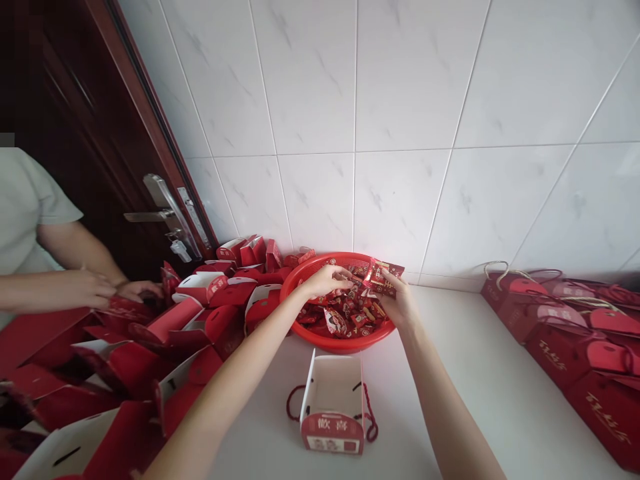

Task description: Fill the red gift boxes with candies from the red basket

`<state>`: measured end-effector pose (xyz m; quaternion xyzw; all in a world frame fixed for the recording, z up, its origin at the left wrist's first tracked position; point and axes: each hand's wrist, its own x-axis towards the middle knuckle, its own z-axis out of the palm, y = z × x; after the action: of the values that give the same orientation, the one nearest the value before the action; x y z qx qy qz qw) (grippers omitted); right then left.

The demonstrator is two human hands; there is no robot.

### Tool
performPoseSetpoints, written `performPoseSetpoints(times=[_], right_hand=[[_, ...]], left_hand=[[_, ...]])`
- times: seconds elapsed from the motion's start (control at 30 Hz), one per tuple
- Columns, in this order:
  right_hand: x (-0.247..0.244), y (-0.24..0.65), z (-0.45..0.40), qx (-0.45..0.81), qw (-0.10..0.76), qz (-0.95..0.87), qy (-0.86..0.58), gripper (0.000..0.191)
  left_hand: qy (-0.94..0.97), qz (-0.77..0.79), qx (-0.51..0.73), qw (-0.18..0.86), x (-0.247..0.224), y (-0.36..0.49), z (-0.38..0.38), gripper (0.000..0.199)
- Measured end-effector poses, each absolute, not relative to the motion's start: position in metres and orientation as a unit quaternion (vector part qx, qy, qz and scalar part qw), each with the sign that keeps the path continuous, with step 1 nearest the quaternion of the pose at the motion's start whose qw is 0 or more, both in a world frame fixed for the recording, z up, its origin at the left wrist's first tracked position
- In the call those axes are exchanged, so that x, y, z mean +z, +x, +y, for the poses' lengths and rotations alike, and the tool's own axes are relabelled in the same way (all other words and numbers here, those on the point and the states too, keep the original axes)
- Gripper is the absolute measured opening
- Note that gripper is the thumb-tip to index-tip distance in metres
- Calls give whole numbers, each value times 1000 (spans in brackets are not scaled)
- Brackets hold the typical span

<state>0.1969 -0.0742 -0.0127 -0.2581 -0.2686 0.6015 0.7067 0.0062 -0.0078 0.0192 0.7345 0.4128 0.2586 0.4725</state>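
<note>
In the head view, the right hand (401, 305) is closed at thumb and fingers around a shiny red packet (387, 275), holding it up over the right side of a red basket (327, 345). The left hand (327, 281) reaches in over the basket's middle, palm down and fingers part-curled; whether it grips anything there I cannot tell. The basket stands at the back edge of the counter (463, 327), near the tiled wall (400, 100), and many small wrapped packets (336, 322) lie inside it. Toward the counter's near edge, in front of the basket, an open box (333, 430) stands upright, a dark red cord (370, 413) looping out at each side; its inside shows white card and the cord's dark ends, with no packets to be seen, so filling seems not yet begun on this one. Along the counter's right edge, boxes with folded tops (560, 350) stand in a row and look finished, though their contents are hidden. On the left, a crowd of open boxes (173, 323) appears to be left to do, and a co-worker's hand (140, 291) is among them.
</note>
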Motion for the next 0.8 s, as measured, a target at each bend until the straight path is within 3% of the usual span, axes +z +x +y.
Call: performPoseSetpoints(times=[0.23, 0.4, 0.7, 0.8], right_hand=[[-4, 193, -85, 620, 669, -317, -259, 24], [2, 187, -93, 626, 631, -363, -280, 30], [21, 192, -102, 607, 660, -348, -272, 28], [28, 192, -108, 605, 654, -371, -260, 26]], left_hand=[[622, 415, 400, 529, 23, 20, -18, 26], [587, 432, 405, 553, 33, 24, -27, 19], [834, 454, 104, 294, 18, 12, -41, 6], [848, 475, 30, 232, 9, 26, -45, 21]])
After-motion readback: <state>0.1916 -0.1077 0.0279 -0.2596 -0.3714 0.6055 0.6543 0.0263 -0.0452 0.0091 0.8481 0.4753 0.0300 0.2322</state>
